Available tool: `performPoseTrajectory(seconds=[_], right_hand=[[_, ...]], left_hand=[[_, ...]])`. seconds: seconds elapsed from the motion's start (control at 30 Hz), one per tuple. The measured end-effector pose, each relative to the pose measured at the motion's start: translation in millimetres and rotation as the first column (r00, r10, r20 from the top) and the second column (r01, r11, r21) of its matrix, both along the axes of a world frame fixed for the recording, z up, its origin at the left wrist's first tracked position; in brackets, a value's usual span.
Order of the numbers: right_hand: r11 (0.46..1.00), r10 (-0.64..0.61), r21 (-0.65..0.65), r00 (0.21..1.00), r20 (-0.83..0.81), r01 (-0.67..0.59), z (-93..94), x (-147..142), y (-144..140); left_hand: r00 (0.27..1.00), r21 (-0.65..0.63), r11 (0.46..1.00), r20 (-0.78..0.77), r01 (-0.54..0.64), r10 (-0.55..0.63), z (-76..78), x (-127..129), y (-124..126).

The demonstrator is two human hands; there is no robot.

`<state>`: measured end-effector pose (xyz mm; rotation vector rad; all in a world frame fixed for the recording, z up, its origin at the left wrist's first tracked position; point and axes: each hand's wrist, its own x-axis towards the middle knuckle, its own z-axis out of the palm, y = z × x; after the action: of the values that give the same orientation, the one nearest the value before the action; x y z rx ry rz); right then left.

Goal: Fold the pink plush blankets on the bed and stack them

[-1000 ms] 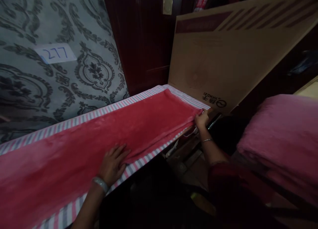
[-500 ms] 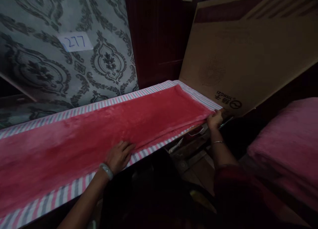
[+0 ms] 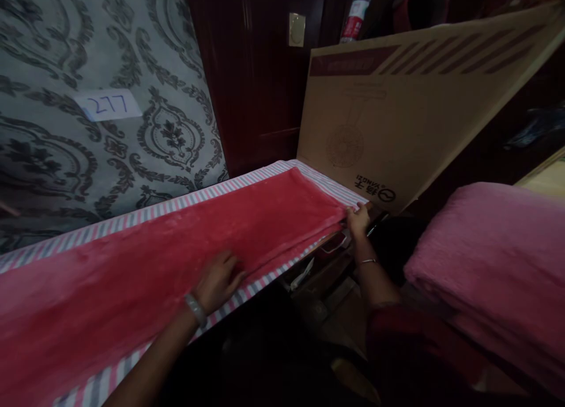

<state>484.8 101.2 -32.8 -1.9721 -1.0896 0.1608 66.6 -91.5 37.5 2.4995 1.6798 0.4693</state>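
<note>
A long folded red plush blanket (image 3: 260,209) lies on a striped cloth (image 3: 326,189) in pink, grey and white that covers a narrow table. My left hand (image 3: 219,277), wearing a pale bangle, is over the blanket's near edge, fingers spread and slightly bent, a little blurred. At the far right end, my right hand (image 3: 358,219) pinches the blanket's near corner between thumb and fingers, beside the table edge. Along that near side the blanket's folded layers show.
Behind the table's right end leans a large cardboard box (image 3: 375,112). A pink fluffy folded blanket (image 3: 494,254) sits at right. Patterned wall covering (image 3: 168,89) with a paper marked 277 (image 3: 110,105) stands at the back. A bottle (image 3: 355,18) is behind the cardboard.
The view has shifted up and to the right. My left hand has slid slightly farther onto the blanket, its fingers more apart. My right hand stays at the blanket's corner.
</note>
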Motion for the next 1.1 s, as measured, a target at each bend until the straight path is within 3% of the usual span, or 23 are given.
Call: performPoseTrajectory(seconds=[0.13,0.27,0.37,0.5,0.63,0.7,0.77,0.8,0.87,0.93,1.0,1.1], right_hand=[[1.000,0.020,-0.017,0.999,-0.043,-0.020,4.6,-1.3,0.7],[0.999,0.039,-0.007,0.997,-0.064,-0.039,9.0,-4.3,-0.4],[0.999,0.038,0.027,0.997,-0.066,-0.037,7.4,-7.4,-4.3],[0.998,0.010,0.061,0.999,-0.052,-0.006,3.5,-12.4,-12.9],[0.994,-0.046,0.101,0.999,-0.002,0.046,10.9,-22.0,-16.7],[0.988,-0.030,0.151,0.998,0.062,0.021,19.4,-33.9,-14.7],[0.974,0.098,0.183,0.976,0.193,-0.134,27.6,-51.3,-11.2],[0.955,0.201,0.157,0.939,0.278,-0.251,30.6,-61.1,-9.3],[0.893,0.426,-0.039,0.814,0.395,-0.449,33.7,-78.8,-6.1],[0.828,0.561,-0.263,0.737,0.377,-0.495,34.0,-90.1,-2.7],[0.809,0.572,-0.374,0.753,0.326,-0.452,35.1,-93.7,3.5],[0.843,0.495,-0.388,0.820,0.289,-0.372,45.2,-91.6,23.4]], left_hand=[[0.989,-0.059,0.996,-0.128,0.072,-0.079,4.9,64.1,33.9],[0.984,-0.077,0.996,-0.168,0.047,-0.059,-0.2,94.0,54.0],[0.987,-0.079,0.996,-0.150,0.043,-0.055,-7.0,95.0,57.2],[0.978,-0.128,0.982,-0.136,0.138,-0.155,-14.0,88.3,55.3],[0.964,-0.197,0.946,-0.014,0.258,-0.266,-4.1,77.3,69.8],[0.969,-0.129,0.961,0.028,0.246,-0.244,5.3,72.1,83.3],[0.991,-0.014,0.991,-0.024,0.134,-0.134,10.6,69.9,95.7],[0.994,0.019,0.997,-0.078,0.075,-0.073,10.1,70.2,100.0],[0.980,-0.004,1.000,-0.200,0.008,-0.009,2.6,72.7,103.9],[0.959,-0.085,0.996,-0.284,0.000,-0.025,-9.7,75.2,102.6],[0.953,-0.127,0.992,-0.299,0.012,-0.049,-20.4,75.8,99.6],[0.962,-0.132,0.991,-0.266,0.027,-0.061,-26.3,73.4,97.8]])
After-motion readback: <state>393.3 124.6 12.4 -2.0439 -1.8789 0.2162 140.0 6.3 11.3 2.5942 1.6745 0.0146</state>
